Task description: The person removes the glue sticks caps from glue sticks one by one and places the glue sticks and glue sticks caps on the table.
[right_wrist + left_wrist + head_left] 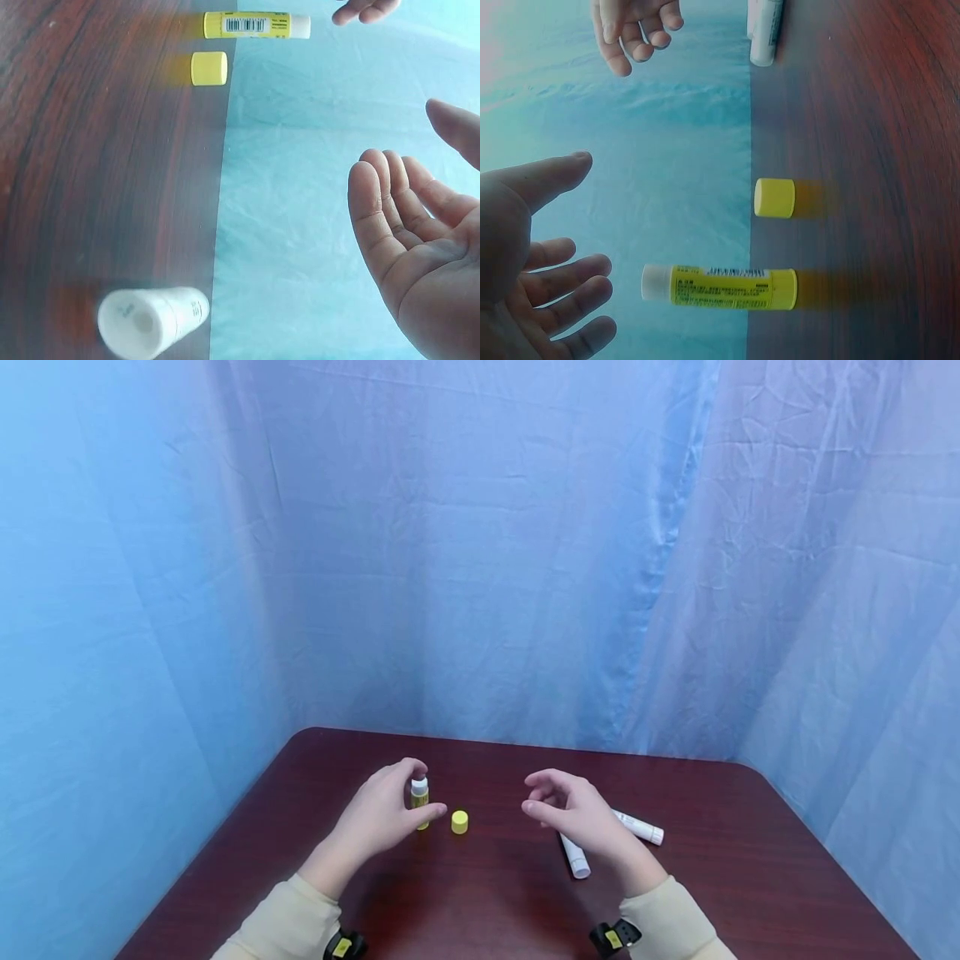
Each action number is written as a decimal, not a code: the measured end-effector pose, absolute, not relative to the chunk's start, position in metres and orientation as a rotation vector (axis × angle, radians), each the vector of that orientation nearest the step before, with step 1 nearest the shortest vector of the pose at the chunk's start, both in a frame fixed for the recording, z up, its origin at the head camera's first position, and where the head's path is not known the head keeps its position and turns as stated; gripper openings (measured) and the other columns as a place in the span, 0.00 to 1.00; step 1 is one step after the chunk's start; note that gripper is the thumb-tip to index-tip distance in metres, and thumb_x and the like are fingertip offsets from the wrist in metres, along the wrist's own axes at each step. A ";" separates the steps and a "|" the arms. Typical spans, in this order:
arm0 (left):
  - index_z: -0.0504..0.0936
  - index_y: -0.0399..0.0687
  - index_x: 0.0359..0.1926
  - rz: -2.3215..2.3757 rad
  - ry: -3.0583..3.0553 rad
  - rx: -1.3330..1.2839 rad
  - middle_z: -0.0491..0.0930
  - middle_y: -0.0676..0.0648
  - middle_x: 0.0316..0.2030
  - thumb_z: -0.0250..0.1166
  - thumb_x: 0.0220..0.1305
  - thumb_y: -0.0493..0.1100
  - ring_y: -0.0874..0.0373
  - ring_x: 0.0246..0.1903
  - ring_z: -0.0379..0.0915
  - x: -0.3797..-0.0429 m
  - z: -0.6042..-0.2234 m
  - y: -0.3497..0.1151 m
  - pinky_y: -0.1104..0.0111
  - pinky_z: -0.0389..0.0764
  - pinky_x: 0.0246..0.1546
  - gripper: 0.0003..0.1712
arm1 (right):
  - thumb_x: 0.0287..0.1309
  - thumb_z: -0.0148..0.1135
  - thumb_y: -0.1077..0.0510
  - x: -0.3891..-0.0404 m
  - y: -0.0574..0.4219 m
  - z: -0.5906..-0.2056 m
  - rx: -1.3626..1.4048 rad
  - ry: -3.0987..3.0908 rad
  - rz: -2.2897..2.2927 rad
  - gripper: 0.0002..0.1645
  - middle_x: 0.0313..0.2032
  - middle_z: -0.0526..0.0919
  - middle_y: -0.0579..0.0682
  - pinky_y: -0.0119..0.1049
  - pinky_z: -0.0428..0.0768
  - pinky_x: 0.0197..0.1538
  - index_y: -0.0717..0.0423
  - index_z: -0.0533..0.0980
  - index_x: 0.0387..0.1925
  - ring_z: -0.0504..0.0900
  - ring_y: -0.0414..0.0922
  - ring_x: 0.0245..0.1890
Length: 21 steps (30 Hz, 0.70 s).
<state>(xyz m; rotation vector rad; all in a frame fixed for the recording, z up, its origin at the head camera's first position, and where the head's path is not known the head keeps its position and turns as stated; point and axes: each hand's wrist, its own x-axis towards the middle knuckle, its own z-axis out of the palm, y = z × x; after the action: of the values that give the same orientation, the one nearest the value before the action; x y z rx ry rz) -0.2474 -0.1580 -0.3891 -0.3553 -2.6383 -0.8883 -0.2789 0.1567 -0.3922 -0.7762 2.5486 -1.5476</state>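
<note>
A yellow glue stick [420, 802] with a white top stands upright on the table, its printed label and barcode facing the left wrist camera. Beside it the yellow cap [459, 822] sits on the table, apart from the stick. My left hand [384, 810] is next to the glue stick with thumb and fingers spread; in the left wrist view a gap separates them from the white top [657, 283]. Above the right half of the table hovers my right hand [576, 812], fingers loosely bent and holding nothing. Near it lie two white tubes, one [576, 857] partly hidden by the hand.
The second white tube [641, 828] lies farther right, its near end partly behind the right hand. A dark red wooden table [480, 910] carries everything. Blue curtains [487, 568] hang behind the table and along both sides.
</note>
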 end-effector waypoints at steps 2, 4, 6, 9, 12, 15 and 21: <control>0.79 0.48 0.52 -0.889 -2.641 -0.359 0.80 0.49 0.38 0.80 0.52 0.54 0.56 0.38 0.74 -0.247 -0.390 -0.155 0.58 0.77 0.42 0.30 | 0.64 0.70 0.55 -0.278 0.160 -0.392 -0.772 2.552 -1.555 0.24 0.42 0.82 0.53 0.42 0.84 0.40 0.58 0.76 0.58 0.84 0.47 0.37; 0.79 0.48 0.52 -0.888 -2.646 -0.364 0.80 0.50 0.37 0.80 0.52 0.54 0.57 0.38 0.73 -0.247 -0.390 -0.151 0.58 0.77 0.43 0.30 | 0.64 0.70 0.54 -0.278 0.163 -0.392 -0.769 2.556 -1.561 0.24 0.42 0.82 0.53 0.42 0.84 0.41 0.58 0.76 0.58 0.84 0.48 0.37; 0.79 0.49 0.51 -0.891 -2.654 -0.378 0.79 0.51 0.36 0.80 0.53 0.54 0.58 0.37 0.72 -0.247 -0.391 -0.148 0.59 0.77 0.42 0.29 | 0.64 0.70 0.54 -0.279 0.167 -0.392 -0.766 2.570 -1.555 0.23 0.41 0.82 0.52 0.42 0.84 0.41 0.57 0.77 0.57 0.84 0.49 0.37; 0.79 0.49 0.51 -0.894 -2.667 -0.405 0.76 0.53 0.33 0.79 0.53 0.55 0.59 0.35 0.70 -0.247 -0.391 -0.143 0.60 0.75 0.39 0.29 | 0.64 0.70 0.53 -0.280 0.173 -0.393 -0.744 2.616 -1.523 0.22 0.41 0.83 0.50 0.40 0.83 0.41 0.55 0.78 0.56 0.84 0.49 0.37; 0.79 0.49 0.52 -0.895 -2.682 -0.426 0.75 0.55 0.35 0.79 0.53 0.56 0.59 0.35 0.70 -0.246 -0.391 -0.137 0.60 0.75 0.37 0.30 | 0.64 0.70 0.51 -0.281 0.180 -0.393 -0.722 2.669 -1.485 0.21 0.40 0.83 0.48 0.39 0.82 0.41 0.53 0.78 0.56 0.84 0.47 0.37; 0.79 0.50 0.53 -0.901 -2.696 -0.437 0.77 0.54 0.40 0.79 0.54 0.56 0.59 0.38 0.71 -0.245 -0.391 -0.133 0.60 0.76 0.40 0.30 | 0.64 0.70 0.52 -0.280 0.186 -0.392 -0.710 2.688 -1.492 0.22 0.40 0.83 0.49 0.38 0.81 0.40 0.55 0.78 0.56 0.84 0.48 0.38; 0.78 0.50 0.54 -0.901 -2.710 -0.470 0.79 0.53 0.45 0.78 0.55 0.57 0.58 0.41 0.73 -0.245 -0.392 -0.124 0.58 0.77 0.42 0.30 | 0.64 0.70 0.55 -0.278 0.200 -0.391 -0.632 2.685 -1.524 0.21 0.40 0.83 0.51 0.41 0.84 0.37 0.56 0.77 0.56 0.85 0.51 0.35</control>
<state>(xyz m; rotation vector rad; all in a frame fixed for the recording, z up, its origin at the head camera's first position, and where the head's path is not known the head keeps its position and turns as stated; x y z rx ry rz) -0.2451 -0.1237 -0.3924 -0.4702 -2.7097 -0.9005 -0.2779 0.1998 -0.3910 -0.6322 2.6855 -1.5238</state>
